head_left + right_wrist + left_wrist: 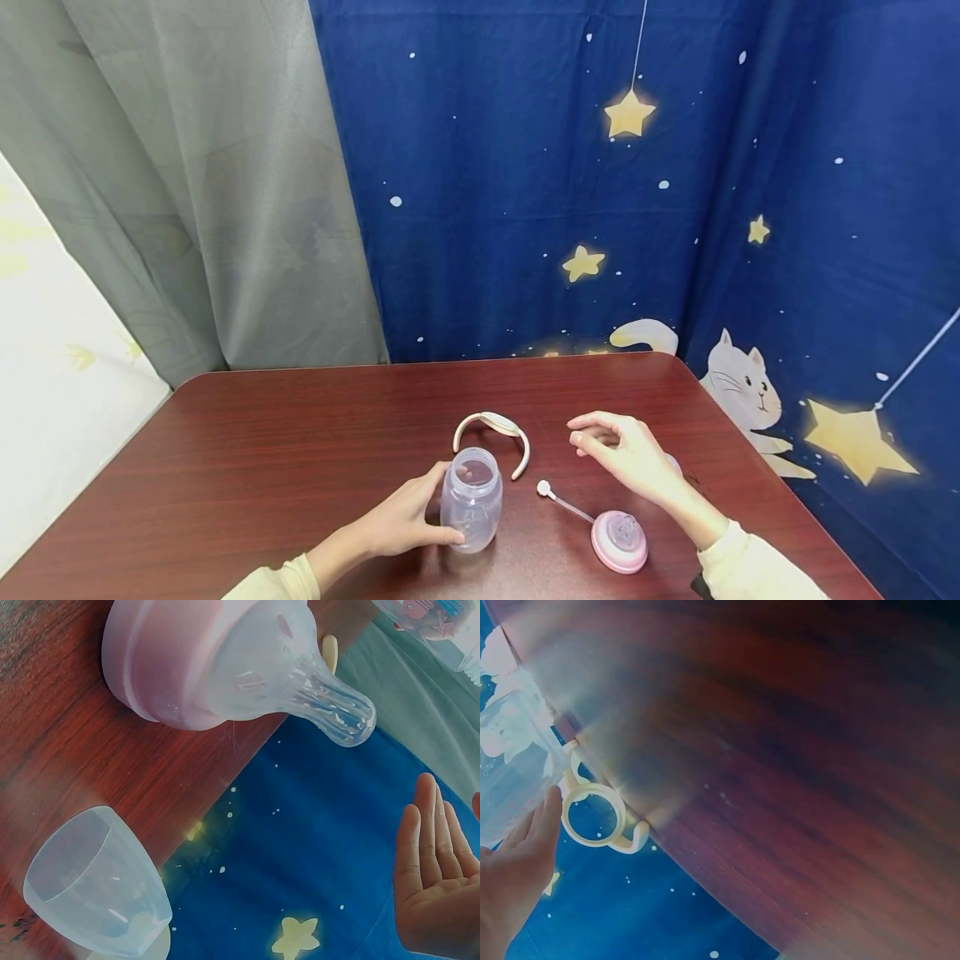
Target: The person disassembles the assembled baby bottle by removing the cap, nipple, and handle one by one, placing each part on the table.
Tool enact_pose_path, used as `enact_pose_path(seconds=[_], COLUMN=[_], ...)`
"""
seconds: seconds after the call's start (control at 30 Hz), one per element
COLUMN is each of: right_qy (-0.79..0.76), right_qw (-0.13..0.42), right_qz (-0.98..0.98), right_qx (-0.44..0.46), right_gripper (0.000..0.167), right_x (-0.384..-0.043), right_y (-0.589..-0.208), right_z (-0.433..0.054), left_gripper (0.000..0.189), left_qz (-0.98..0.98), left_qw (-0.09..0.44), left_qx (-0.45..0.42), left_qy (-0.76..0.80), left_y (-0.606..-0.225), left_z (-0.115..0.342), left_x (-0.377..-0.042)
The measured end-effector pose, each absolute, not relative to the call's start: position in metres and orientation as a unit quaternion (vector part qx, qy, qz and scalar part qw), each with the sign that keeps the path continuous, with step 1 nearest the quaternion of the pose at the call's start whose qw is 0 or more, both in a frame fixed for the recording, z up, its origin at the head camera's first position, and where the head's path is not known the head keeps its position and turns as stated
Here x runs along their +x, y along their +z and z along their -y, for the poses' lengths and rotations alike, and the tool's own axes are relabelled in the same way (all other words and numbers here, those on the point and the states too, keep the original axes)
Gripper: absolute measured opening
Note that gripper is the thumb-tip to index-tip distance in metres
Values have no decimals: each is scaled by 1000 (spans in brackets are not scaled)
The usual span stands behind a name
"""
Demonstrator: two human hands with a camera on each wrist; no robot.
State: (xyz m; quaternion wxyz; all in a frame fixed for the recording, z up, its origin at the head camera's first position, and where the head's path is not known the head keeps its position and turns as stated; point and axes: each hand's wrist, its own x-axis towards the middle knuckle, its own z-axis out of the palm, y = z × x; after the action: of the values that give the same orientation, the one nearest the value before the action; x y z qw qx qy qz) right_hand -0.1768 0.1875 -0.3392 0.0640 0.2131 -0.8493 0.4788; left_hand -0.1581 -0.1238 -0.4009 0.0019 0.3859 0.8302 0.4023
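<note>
My left hand (401, 517) grips a clear, topless baby bottle (472, 510) by its side, thumb on the near side. The bottle stands roughly upright with its mouth uncovered. Over the table's right part, my right hand (630, 457) holds nothing, its fingers loosely bent; the right wrist view shows them extended. Below it lies a pink-collared bottle nipple (620, 542), its straw (572, 507) pointing left to a white weighted end. Partly hidden behind the right hand is a translucent cap (101, 881). A cream bottle handle (501, 423) with a ring rests just beyond the bottle.
The dark red wooden table (300, 450) has its far edge against a grey curtain (277, 208) and a blue star-patterned curtain (487, 250). The table's right edge runs close to the right forearm.
</note>
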Motion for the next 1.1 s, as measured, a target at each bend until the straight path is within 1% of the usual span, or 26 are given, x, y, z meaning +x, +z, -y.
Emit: enact_pose_path(seconds=[0.23, 0.37, 0.5, 0.57, 0.63, 0.73, 0.8, 0.93, 1.1], right_qy=[477, 475, 478, 480, 482, 481, 477, 471, 472], right_qw=[69, 69, 67, 66, 66, 66, 66, 64, 62], right_qz=[848, 849, 849, 847, 846, 846, 848, 852, 852], right_qx=[221, 219, 216, 219, 220, 222, 220, 220, 220], right_gripper=[16, 16, 16, 17, 17, 17, 16, 16, 17], right_x=[-161, -160, -161, -167, -168, -168, -163, -161, -162], right_y=[-320, -318, -319, -326, -328, -328, -321, -320, -321], right_z=[-181, -180, -181, -184, -185, -186, -183, -182, -183], left_gripper=[67, 67, 65, 63, 63, 66, 67, 68, 68], left_qz=[-827, -828, -830, -830, -829, -824, -819, -808, -815], left_qw=[8, -3, -5, 1, 4, 15, 24, 37, 27], left_qx=[390, 396, 397, 395, 396, 396, 397, 401, 404], left_qy=[406, 397, 391, 394, 395, 405, 414, 431, 414], left_y=[-402, -401, -384, -377, -380, -395, -405, -409, -407], left_z=[125, 124, 120, 118, 119, 122, 124, 124, 125], left_x=[-159, -159, -151, -147, -149, -157, -162, -164, -162])
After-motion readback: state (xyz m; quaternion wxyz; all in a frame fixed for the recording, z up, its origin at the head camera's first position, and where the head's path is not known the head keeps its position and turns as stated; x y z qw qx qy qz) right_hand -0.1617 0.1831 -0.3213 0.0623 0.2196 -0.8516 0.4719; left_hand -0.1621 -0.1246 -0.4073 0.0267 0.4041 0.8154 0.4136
